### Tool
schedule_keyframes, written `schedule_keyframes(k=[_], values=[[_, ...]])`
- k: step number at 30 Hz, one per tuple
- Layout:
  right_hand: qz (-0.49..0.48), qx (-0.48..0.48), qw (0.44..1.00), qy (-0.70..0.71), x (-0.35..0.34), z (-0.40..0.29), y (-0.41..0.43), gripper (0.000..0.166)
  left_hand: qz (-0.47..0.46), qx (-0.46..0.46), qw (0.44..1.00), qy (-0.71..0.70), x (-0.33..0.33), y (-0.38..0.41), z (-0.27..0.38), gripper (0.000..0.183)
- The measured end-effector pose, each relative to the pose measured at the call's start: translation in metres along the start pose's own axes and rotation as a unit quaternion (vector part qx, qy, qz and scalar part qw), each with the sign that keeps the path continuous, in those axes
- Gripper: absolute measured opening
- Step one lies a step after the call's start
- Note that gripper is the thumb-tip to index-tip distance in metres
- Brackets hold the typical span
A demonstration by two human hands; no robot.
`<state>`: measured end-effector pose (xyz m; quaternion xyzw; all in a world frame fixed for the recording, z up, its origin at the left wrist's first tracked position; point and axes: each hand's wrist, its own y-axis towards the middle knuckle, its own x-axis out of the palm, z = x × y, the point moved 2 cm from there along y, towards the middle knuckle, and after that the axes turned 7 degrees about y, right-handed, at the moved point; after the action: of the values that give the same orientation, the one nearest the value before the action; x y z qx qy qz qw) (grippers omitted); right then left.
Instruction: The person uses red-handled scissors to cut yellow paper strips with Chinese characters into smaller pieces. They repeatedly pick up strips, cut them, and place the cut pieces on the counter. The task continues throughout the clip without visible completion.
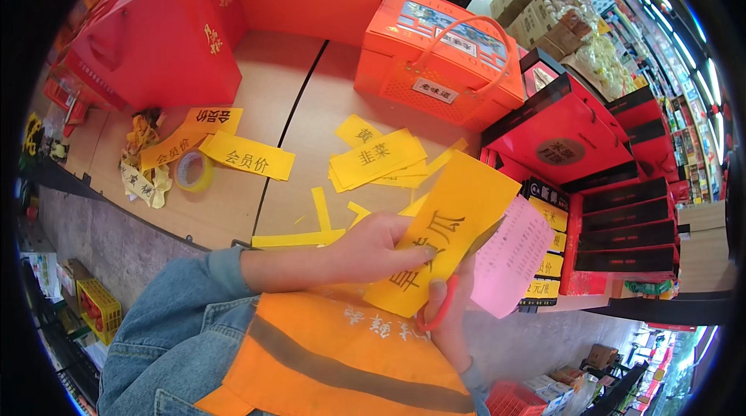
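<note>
My left hand (373, 244) reaches in from the left and grips a long yellow paper label (466, 194) printed with large dark characters. At the label's lower right edge, my right hand (451, 305) holds scissors by a red handle (440, 305), its thumb against the paper. The label hides most of the blades; a dark part shows past its right edge. Beyond my hands lies a loose stack of printed yellow labels (376, 157). Narrow yellow offcuts (320, 209) are strewn on the table near my left wrist. A pink printed sheet (513, 258) is just right of my right hand.
On the wooden table (303, 90) are a roll of clear tape (194, 171), more yellow labels (250, 155) and crumpled paper (143, 183). Red gift bags (157, 37), an orange handled box (437, 60) and red-black gift boxes (559, 130) surround it. A black label board (545, 241) stands right.
</note>
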<state>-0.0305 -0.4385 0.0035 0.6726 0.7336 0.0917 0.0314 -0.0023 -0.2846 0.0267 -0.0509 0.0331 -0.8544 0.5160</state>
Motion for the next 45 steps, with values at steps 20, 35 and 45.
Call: schedule_keyframes(k=[20,35,45], values=[[0.043,-0.021,0.997,0.055,0.003,0.002,-0.004,0.067,-0.002,-0.007,1.0,-0.018,0.005,0.0,-0.004,0.02],[0.019,-0.021,0.999,-0.016,-0.002,0.001,0.002,0.081,-0.031,-0.016,0.999,0.015,0.007,-0.001,-0.003,0.023],[0.05,-0.024,0.998,-0.007,-0.011,-0.005,0.005,0.084,-0.059,0.008,0.997,0.058,0.013,-0.001,-0.005,0.026]])
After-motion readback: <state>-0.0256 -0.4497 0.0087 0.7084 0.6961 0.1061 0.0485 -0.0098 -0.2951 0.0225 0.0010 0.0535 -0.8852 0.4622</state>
